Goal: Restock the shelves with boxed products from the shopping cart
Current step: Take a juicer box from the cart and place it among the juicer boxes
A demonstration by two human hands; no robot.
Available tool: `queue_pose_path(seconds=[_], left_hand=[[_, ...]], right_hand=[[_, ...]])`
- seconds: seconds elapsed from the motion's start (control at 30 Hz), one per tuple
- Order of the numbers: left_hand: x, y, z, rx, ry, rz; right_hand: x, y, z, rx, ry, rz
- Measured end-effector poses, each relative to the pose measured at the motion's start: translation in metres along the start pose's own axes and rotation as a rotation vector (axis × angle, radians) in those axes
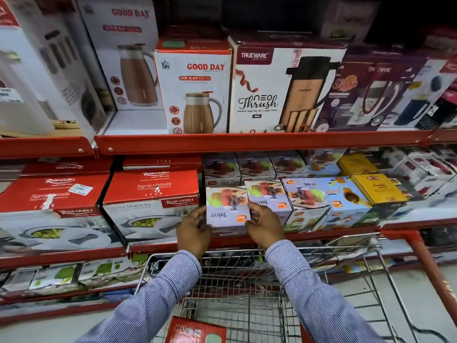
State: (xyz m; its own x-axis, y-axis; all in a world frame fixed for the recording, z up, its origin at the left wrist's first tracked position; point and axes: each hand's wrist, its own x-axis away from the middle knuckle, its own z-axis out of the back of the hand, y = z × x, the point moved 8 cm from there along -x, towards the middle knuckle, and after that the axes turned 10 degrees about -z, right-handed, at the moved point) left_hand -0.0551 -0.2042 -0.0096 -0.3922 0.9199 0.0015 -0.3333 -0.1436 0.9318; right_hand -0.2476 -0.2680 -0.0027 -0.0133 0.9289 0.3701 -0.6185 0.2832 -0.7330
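Juicer box (226,206) at the shelf (309,235) edge — both my hands on it.
Left hand (194,230) and right hand (263,225) fingers grip its sides.

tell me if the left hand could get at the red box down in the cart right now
Probably not straight away: the left hand is gripping the juicer box at the shelf together with the right hand. The red box lies uncovered in the cart, so the way looks free once it lets go.
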Motion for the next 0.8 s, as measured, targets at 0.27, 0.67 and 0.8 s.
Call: queue_pose_path(seconds=[0.27, 0.67, 0.8], left_hand=[[-0.003, 0.010, -0.002, -0.167, 0.102, -0.135], [-0.006, -0.002, -0.003, -0.210, -0.119, -0.169], [0.025, -0.029, 0.017, -0.248, -0.125, -0.170]], right_hand=[[0.002, -0.022, -0.010, 0.543, 0.077, 0.192], [0.009, -0.015, -0.011, 0.632, 0.171, 0.277], [0.039, 0.012, -0.019, 0.458, 0.210, 0.286]])
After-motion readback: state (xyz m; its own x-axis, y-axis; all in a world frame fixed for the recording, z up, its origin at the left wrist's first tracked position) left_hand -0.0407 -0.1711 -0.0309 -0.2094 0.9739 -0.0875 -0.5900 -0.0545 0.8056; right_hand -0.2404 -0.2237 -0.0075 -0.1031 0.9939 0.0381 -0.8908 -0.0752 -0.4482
